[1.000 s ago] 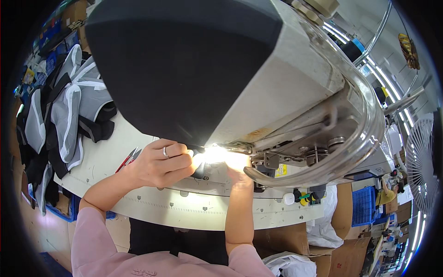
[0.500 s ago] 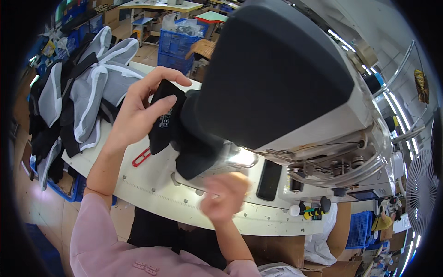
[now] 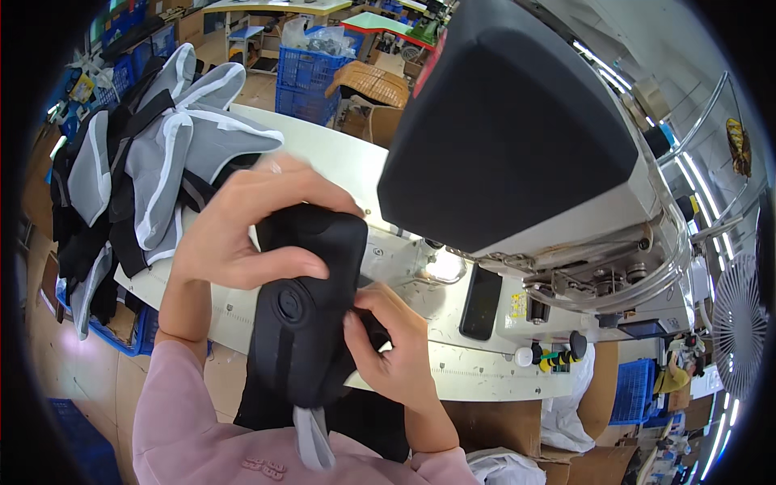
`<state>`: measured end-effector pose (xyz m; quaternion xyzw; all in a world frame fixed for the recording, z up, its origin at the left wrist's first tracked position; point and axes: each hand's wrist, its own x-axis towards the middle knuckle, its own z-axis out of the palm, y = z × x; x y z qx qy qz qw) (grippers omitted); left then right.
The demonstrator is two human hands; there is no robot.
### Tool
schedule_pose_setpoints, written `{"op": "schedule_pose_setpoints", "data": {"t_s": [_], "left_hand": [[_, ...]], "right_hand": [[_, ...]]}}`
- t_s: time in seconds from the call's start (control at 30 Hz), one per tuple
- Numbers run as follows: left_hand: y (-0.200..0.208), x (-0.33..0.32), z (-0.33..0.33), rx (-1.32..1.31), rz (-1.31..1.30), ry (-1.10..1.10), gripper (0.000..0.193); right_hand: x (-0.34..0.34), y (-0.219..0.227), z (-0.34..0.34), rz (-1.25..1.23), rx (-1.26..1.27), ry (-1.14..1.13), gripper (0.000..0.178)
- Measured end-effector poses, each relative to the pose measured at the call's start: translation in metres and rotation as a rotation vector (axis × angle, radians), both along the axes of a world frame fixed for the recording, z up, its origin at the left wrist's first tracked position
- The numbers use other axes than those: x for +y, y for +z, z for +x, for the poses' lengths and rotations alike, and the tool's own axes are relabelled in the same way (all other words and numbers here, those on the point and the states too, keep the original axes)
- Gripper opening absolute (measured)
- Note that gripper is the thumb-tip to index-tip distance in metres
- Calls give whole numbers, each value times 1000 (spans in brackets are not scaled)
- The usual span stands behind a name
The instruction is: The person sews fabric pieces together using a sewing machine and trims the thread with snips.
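Observation:
I hold a black padded fabric piece point(image 3: 311, 315) with a round button-like disc and a grey strap hanging from its lower end. It is lifted off the white sewing table point(image 3: 323, 153), close to my chest. My left hand point(image 3: 255, 222) grips its upper part, thumb across the front. My right hand point(image 3: 392, 347) pinches its right edge lower down. The large sewing machine point(image 3: 525, 137) stands to the right of both hands, its lit needle area point(image 3: 444, 267) just beyond the piece.
A pile of grey, white and black fabric pieces point(image 3: 137, 170) lies on the table's left end. A black phone point(image 3: 481, 303) rests on the machine bed. Blue crates point(image 3: 311, 69) and cardboard boxes stand behind the table. A fan point(image 3: 740, 323) is at far right.
Both hands were at the needle under the machine a second ago. They have since drawn the black piece out, lifted it and brought it toward me, with the right hand now gripping its edge.

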<state>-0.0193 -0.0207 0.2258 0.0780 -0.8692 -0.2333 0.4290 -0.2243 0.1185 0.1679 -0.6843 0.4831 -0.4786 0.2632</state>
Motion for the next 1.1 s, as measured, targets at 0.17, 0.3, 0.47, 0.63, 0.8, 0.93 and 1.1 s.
{"op": "schedule_pose_setpoints", "data": {"t_s": [0.17,0.3,0.47,0.63,0.8,0.93,1.1], "left_hand": [[-25,-1,-24,-182,371,-105,42],[-33,4,-40,-130,366,-4,50],[-31,23,-43,-133,393,42,47],[-36,46,-52,-143,294,46,38],[-44,51,-55,-80,288,9,37],[-48,41,-57,-135,460,-45,38],[-49,27,-68,-134,545,-187,39]], "right_hand": [[21,-8,-23,176,-247,-78,18],[35,-24,-37,-264,98,-574,23],[89,-41,-35,77,-135,-779,22],[100,-60,-30,503,-805,-310,36],[81,-57,-21,542,-1514,-53,40],[73,-46,-20,638,-1856,97,37],[68,-41,-19,677,-1922,126,38]]}}
